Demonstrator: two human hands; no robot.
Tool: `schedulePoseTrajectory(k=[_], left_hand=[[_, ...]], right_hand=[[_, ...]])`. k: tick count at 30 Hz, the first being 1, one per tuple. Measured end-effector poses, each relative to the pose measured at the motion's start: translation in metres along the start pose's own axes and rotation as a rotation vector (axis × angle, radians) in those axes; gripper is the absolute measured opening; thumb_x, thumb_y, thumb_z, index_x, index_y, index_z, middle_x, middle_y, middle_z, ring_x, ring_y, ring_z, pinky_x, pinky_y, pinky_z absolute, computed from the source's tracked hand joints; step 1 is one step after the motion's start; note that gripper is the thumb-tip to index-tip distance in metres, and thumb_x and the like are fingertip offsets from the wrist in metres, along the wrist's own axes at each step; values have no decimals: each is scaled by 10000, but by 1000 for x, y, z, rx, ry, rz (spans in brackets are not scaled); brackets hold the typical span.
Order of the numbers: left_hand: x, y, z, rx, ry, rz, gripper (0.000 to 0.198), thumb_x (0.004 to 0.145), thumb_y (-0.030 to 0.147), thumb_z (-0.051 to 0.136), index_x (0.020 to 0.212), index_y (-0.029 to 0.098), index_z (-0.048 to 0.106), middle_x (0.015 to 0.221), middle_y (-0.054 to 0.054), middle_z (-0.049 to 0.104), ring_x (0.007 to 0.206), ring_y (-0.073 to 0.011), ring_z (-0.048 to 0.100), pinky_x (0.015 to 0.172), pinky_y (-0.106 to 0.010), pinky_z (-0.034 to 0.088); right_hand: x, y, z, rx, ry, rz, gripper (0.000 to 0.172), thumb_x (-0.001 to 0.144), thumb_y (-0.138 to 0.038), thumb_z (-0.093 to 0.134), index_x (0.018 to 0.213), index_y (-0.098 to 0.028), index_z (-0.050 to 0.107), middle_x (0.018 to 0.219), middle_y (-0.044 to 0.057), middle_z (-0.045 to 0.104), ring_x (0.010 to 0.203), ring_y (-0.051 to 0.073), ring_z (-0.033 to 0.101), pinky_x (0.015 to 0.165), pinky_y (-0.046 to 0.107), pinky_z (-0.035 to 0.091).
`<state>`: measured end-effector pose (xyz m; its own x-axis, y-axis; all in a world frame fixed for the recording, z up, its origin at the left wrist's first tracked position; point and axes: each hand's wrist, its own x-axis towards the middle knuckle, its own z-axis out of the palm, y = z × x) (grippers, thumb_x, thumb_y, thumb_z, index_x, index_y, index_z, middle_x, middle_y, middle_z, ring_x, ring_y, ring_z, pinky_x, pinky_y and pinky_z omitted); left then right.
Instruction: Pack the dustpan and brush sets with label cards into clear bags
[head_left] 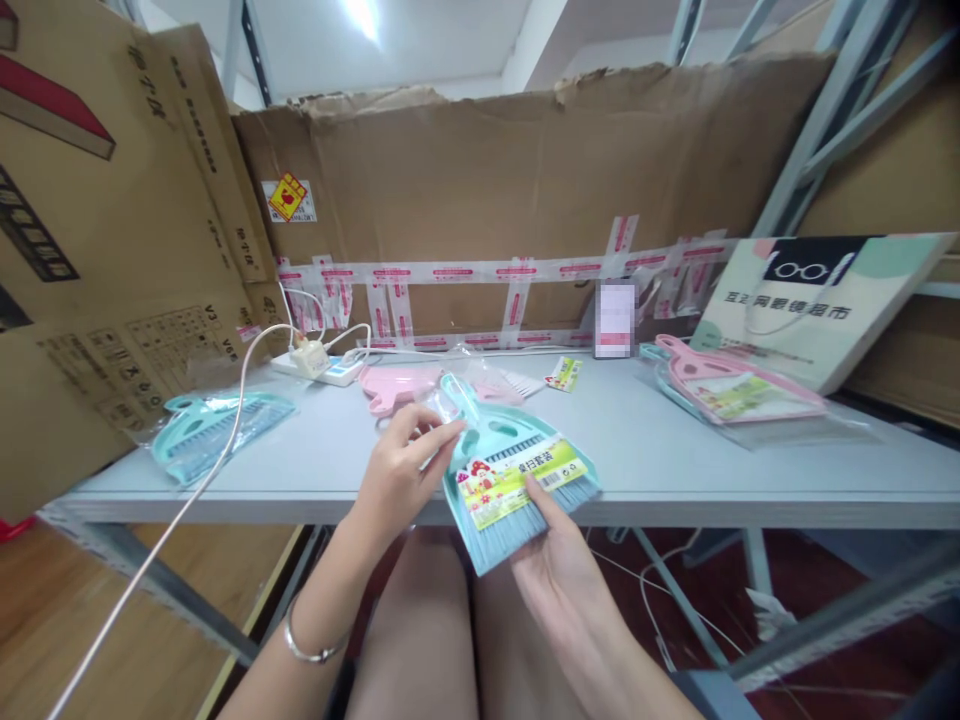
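Observation:
A mint-green dustpan [491,425] with a blue-bristled brush [499,535] nested in it tilts over the table's front edge. A yellow-green printed card [517,480] lies across the brush. My right hand [559,560] grips the set from below, thumb on the card and fingers mostly hidden behind. Beside the handle end, my left hand [409,460] is closed in a pinch, fingertips touching the set's left edge. Clear plastic [441,402] shows near those fingertips; whether they hold it is unclear. Behind lies a pink dustpan [397,385].
Bagged mint dustpan set [214,430] lies left; bagged pink and mint sets [742,385] lie right. A loose card [565,374], a phone [615,318] and a power strip [337,370] sit at the back. A white cable [232,430] crosses the left side. Cardboard [480,180] walls the back.

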<state>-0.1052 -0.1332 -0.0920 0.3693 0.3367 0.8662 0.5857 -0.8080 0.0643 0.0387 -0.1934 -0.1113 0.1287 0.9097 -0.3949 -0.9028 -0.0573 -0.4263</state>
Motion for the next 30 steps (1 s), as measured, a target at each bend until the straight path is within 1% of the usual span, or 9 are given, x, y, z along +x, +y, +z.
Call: schedulePoseTrajectory(k=[4,8,14,17,21,23,25,28,30], left_hand=[[-19,3,-5,-3,47,-58,284,828,79,533,1062,213,623,865,-57,572,791,-143,573,687,-267,507],[-18,10,-4,10,58,-47,286,831,100,534,1063,238,630,881,-62,597,800,-153,582,693,-280,520],[0,17,0,-59,-127,48,267,856,110,472,1020,224,649,934,-74,650,833,-162,624,710,-290,529],[-9,17,-2,-188,-101,-28,278,855,91,485,1053,225,625,955,-70,636,869,-147,620,735,-265,529],[-24,14,-5,-219,76,-262,344,827,138,562,1151,253,568,1114,-78,585,1069,-185,560,903,-337,484],[-26,13,-3,-366,146,-485,445,829,250,580,1261,267,473,1286,-97,500,1189,-221,493,958,-377,456],[-22,10,2,-624,163,-750,486,864,382,507,1324,269,397,1376,-103,439,1210,-235,488,947,-386,468],[-14,8,11,-923,121,-1058,462,864,469,462,1256,227,506,1269,-96,565,1098,-246,582,906,-389,493],[-14,9,15,-996,113,-1128,440,816,458,549,1171,203,594,1147,-80,648,1045,-254,608,909,-389,486]], right_hand=[[4,2,4,44,-14,-51,406,806,-171,579,1203,-234,519,1068,26,681,1023,164,627,869,310,539],[3,11,5,35,-59,-75,464,766,-171,629,1211,-241,516,1102,22,666,1019,175,627,856,307,543],[5,16,8,-29,-81,-34,476,725,-138,636,1184,-218,541,1043,19,686,940,170,656,843,290,543],[8,11,10,23,-86,-56,447,747,-126,609,1179,-222,541,1069,13,677,987,160,639,907,296,511],[8,10,16,79,-91,-49,452,770,-111,589,1203,-224,522,1109,18,663,1029,162,622,959,327,480],[7,13,19,85,-91,-50,467,772,-108,594,1215,-229,513,1128,18,655,1044,163,614,971,338,472],[6,17,20,91,-85,-49,472,773,-105,600,1219,-233,512,1140,18,649,1051,164,610,981,345,464],[6,20,22,94,-88,-38,464,780,-98,594,1218,-227,514,1135,24,651,1041,166,616,979,350,465],[9,19,22,90,-97,-54,468,779,-96,593,1222,-225,511,1130,25,654,1030,166,621,964,348,478]])
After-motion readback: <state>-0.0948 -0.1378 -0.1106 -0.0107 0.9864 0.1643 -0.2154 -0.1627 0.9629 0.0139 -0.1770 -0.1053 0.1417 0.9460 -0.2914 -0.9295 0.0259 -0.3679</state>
